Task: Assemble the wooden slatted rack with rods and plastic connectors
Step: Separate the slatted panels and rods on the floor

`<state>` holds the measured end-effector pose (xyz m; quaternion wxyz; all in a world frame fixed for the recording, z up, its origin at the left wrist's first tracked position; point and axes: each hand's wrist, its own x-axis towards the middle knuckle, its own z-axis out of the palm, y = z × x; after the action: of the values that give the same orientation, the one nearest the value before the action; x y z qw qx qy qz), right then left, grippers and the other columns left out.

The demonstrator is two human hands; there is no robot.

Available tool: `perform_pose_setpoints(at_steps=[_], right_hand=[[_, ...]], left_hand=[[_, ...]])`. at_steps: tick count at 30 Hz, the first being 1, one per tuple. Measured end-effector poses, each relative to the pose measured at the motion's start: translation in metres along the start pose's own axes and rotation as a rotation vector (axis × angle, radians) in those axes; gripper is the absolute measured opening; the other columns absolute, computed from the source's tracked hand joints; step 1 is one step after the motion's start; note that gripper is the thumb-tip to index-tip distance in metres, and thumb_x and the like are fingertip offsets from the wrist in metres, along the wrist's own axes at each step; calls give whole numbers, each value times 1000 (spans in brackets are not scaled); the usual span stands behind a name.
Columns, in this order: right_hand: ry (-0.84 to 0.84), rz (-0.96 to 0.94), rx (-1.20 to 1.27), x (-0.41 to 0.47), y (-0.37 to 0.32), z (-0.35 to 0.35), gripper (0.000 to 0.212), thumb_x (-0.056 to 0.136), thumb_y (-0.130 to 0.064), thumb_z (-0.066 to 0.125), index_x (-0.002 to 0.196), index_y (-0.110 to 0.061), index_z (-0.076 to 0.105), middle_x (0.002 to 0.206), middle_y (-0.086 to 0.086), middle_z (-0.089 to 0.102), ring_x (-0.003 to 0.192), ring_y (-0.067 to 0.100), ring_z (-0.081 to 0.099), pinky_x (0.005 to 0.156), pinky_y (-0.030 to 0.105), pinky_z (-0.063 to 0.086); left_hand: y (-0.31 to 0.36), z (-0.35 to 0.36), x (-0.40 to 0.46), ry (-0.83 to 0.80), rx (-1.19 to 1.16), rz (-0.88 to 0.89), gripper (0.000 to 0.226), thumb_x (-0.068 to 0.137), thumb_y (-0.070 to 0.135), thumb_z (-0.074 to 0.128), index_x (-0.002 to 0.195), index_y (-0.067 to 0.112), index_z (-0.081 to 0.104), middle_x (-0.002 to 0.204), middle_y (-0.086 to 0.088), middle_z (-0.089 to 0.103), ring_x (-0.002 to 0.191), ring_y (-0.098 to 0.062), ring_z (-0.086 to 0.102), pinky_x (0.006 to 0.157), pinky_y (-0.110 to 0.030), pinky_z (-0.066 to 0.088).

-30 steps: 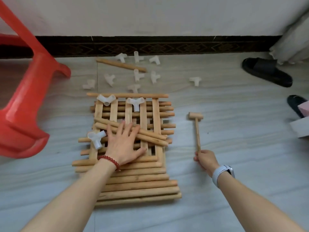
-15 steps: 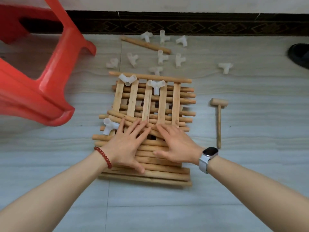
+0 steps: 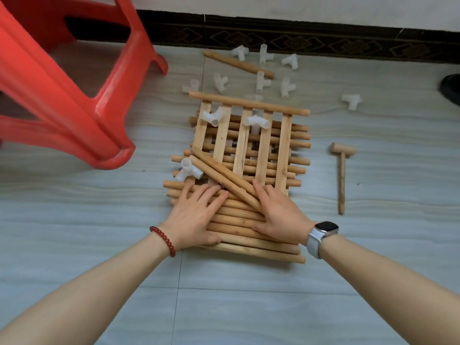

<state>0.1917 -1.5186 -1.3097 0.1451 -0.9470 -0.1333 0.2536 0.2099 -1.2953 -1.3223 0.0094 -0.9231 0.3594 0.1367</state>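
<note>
- So the right hand point(image 3: 278, 212) just dropped the mallet point(image 3: 342, 170)
- both palms, left hand point(image 3: 196, 215) too, now lie flat on the rods point(image 3: 249, 227)
- looks like sorting, connectors point(image 3: 263, 83) still loose

Bare forearms, no sleeves. Red bead bracelet point(image 3: 163, 241) on left wrist; dark-faced smartwatch point(image 3: 326, 228), pale strap, on right.

The right hand point(image 3: 281, 212) no longer holds the wooden mallet point(image 3: 342, 170), which now lies alone on the floor, well apart. This hand now rests flat on the pile of rods point(image 3: 249, 227), beside the left hand point(image 3: 196, 215).
</note>
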Motion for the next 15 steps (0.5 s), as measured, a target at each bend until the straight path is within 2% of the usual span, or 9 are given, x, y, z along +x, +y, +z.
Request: perform_pose_setpoints(at_steps=[3,5,6,9,11,15], right_hand=[[-56,67,51,2,-5,-6,76,81,-36,68,140,-16,24,126,4,50,106,22,52,92,36,42],[-123,72,24,1,-10,-6,52,85,-30,63,126,-17,34,112,5,56,85,21,53,83,35,42],[-131,73,32,1,-12,-5,45,85,-27,62,120,-18,35,109,5,55,82,20,52,79,34,44],[-138,87,103,0,-12,-2,45,83,-28,64,117,-20,37,105,4,54,85,20,54,74,34,49],[-172,104,138,0,-12,-6,49,81,-32,69,116,-20,37,96,1,54,83,19,53,71,31,47],[-225,156,176,3,-10,-14,47,78,-37,71,112,-19,43,95,0,56,85,19,54,72,29,46]], left_hand=[[2,1,-2,9,-28,-38,104,59,70,68,141,14,38,136,-8,48,125,-27,45,111,-53,25],[3,0,-4,-38,-55,-74,103,66,71,64,145,15,30,141,-4,41,130,-22,38,114,-48,18],[4,0,-3,-39,-66,-90,101,68,70,63,145,16,28,141,-3,39,131,-21,34,114,-45,18],[7,-4,2,-62,-100,-109,92,68,66,66,140,19,33,133,-1,41,124,-20,36,108,-37,28],[7,-7,5,-72,-127,-115,86,68,64,68,134,18,38,125,0,43,117,-19,40,102,-34,34],[10,-6,2,-38,-99,-111,77,70,62,67,128,18,42,121,1,48,112,-18,44,98,-32,35]])
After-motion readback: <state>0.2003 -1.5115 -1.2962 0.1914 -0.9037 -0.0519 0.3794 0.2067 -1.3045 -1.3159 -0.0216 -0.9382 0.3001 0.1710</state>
